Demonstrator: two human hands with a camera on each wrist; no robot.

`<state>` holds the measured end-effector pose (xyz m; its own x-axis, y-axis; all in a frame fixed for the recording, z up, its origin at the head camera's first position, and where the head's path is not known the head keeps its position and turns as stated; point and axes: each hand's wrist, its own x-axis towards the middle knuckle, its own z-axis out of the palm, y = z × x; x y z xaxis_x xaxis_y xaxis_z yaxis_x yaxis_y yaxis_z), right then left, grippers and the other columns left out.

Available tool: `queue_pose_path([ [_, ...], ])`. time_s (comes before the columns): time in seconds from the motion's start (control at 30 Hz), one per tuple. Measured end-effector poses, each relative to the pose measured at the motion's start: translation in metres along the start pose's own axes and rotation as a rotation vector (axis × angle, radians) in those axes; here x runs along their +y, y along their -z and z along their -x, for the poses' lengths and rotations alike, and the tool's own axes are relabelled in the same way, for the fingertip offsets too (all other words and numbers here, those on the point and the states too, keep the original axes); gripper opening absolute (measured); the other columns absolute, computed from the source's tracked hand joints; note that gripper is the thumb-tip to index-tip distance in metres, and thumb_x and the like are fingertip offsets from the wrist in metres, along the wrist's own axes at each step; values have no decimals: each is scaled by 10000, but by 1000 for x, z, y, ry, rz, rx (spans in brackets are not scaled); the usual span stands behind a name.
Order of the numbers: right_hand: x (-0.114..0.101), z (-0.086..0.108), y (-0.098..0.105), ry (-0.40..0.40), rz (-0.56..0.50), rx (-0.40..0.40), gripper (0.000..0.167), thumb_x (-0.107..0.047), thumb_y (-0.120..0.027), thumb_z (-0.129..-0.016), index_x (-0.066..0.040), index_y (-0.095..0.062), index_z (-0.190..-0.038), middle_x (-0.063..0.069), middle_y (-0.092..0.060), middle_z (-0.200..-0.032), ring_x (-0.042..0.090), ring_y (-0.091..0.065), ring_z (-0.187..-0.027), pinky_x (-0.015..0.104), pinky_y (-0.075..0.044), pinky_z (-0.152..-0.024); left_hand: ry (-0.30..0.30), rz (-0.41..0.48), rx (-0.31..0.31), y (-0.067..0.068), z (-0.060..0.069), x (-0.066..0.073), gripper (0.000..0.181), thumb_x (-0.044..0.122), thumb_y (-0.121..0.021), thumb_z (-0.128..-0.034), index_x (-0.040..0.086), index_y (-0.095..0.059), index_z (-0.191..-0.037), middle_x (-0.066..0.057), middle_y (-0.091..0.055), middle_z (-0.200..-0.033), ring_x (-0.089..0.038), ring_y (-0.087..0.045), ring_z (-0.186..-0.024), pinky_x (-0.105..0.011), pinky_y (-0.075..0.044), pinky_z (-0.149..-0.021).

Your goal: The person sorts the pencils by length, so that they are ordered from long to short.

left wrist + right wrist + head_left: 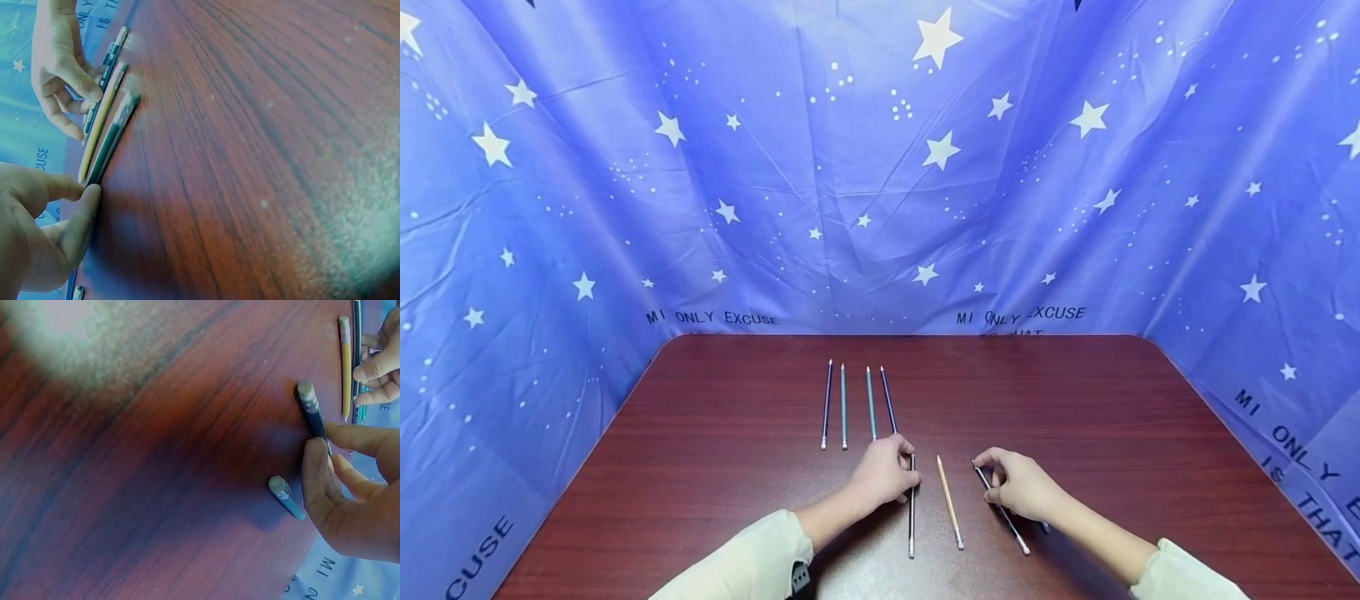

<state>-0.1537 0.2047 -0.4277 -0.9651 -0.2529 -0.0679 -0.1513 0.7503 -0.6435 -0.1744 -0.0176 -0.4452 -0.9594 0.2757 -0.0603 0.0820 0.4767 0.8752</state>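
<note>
The left hand (pixel 886 477) holds one dark pencil (pixel 912 521), pinched near its point between the fingers (pixel 83 217). The right hand (pixel 1021 486) pinches another dark pencil (pixel 1012 527) in the same manner, also close to the point. With both hands the fingers are narrow, and the eraser ends of these pencils are turned toward the person.

Between the fingers of the two hands lies a yellow pencil (pixel 949 502), which is touched by neither of them. On the outer side of the right fingers there is a teal pencil (pixel 290 503), partly hidden by the hand.

Farther away than the left fingers, and mostly to their left, four pencils lie on the surface (pixel 737 467): a dark blue one (pixel 827 407), a light teal one (pixel 843 407), a second light teal one (pixel 871 402) and a second dark blue one (pixel 888 398), whose near end is hidden behind the left hand. Beyond them all hangs a blue cloth (pixel 850 167) with white stars.
</note>
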Motion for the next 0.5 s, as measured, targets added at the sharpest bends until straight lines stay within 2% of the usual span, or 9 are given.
queue_pose_path([
  [0.27, -2, 1, 0, -4, -18, -2, 377, 31, -705, -698, -39, -615, -1057, -42, -472, -644, 44, -401, -511, 171, -342, -453, -5, 4, 13, 1, 3, 1, 297, -79, -631, -713, -88, -544, -997, -66, -506, -752, -160, -580, -444, -224, -527, -408],
  [0.5, -3, 3, -2, -23, -25, 13, 418, 45, -683, -690, -12, -602, -1096, -32, -494, -642, 57, -422, -519, 176, -355, -458, 2, 21, 28, 1, 4, -1, 293, -56, -647, -695, -88, -548, -969, -87, -536, -794, -111, -538, -427, -217, -523, -400],
])
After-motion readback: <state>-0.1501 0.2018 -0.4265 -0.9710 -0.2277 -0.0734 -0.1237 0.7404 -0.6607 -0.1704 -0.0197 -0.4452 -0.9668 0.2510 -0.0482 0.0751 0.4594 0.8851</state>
